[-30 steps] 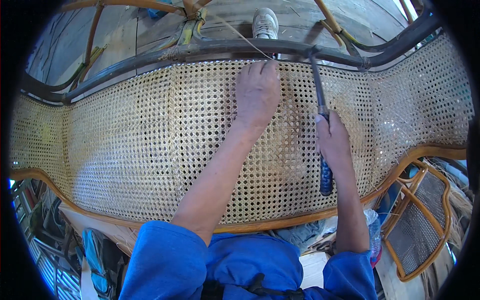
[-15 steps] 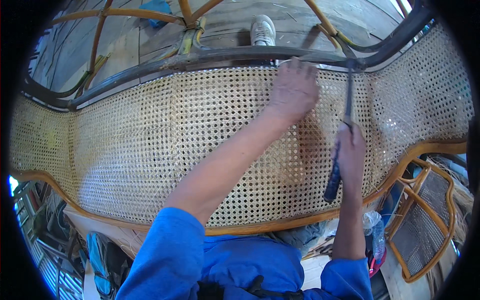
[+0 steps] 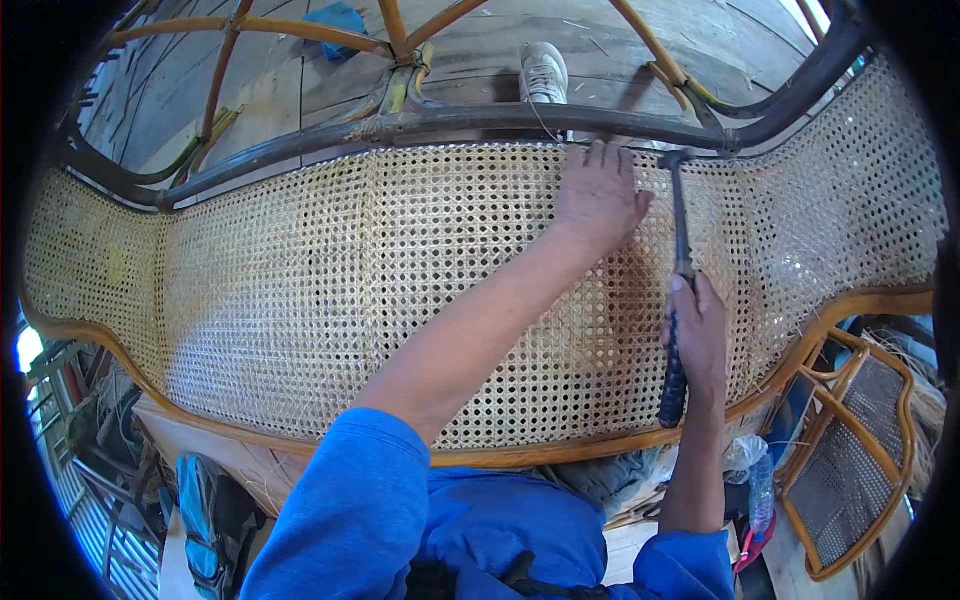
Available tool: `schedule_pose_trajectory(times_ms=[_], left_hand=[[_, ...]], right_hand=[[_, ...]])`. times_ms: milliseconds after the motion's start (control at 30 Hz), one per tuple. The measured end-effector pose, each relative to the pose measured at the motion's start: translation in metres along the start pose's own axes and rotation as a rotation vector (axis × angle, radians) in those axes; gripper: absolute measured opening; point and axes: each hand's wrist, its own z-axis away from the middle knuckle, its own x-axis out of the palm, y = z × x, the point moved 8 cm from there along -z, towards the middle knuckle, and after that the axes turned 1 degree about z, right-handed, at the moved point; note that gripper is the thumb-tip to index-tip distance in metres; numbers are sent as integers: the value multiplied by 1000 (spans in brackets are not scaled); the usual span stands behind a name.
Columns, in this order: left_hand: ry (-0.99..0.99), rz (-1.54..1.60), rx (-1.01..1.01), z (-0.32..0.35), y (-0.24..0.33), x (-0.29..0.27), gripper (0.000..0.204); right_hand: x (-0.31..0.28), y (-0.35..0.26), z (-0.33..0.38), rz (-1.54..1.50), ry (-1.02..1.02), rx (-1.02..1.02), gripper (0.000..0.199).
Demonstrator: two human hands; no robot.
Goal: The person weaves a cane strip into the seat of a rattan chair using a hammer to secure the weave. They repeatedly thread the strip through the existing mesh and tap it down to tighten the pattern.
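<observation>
A long panel of woven cane webbing [image 3: 470, 300] stretches across in front of me, framed by a dark rattan pole [image 3: 470, 122] on the far side and a light brown rattan rail [image 3: 540, 454] near me. My left hand [image 3: 597, 200] lies on the webbing at its far edge, fingers stretched toward the dark pole and thumb out to the right. Its fingertips are partly hidden, and a thin pale strand [image 3: 540, 118] shows beside them. To its right, my right hand [image 3: 700, 325] grips the dark handle of a hammer [image 3: 681, 215]. The hammer's head is over the webbing's far edge, close to the pole.
Rattan legs and braces [image 3: 400, 45] stand beyond the pole, above a plank floor with a blue piece [image 3: 338, 28] and a white shoe [image 3: 543, 75]. At the lower right are a smaller cane-filled frame [image 3: 845, 470] and a plastic bottle [image 3: 761, 490]. A blue-and-black bag [image 3: 200, 515] lies lower left.
The hammer's head has come off the dark pole, toward me and to the left, onto the webbing's edge. My left thumb has spread out. The whole view has shifted slightly.
</observation>
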Motion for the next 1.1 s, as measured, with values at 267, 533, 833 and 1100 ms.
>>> schedule_pose_trajectory(times_ms=[267, 533, 833, 1100], left_hand=[[112, -42, 25, 21, -14, -14, 45], [168, -116, 33, 27, -13, -13, 39], [172, -152, 34, 25, -11, -9, 36], [179, -154, 44, 25, -10, -9, 38]], right_hand=[[11, -9, -31, 303, -1, -98, 30], [24, -21, -31, 363, 7, -105, 33], [27, -28, -29, 404, 15, -125, 35], [26, -22, -35, 485, -37, -32, 36]])
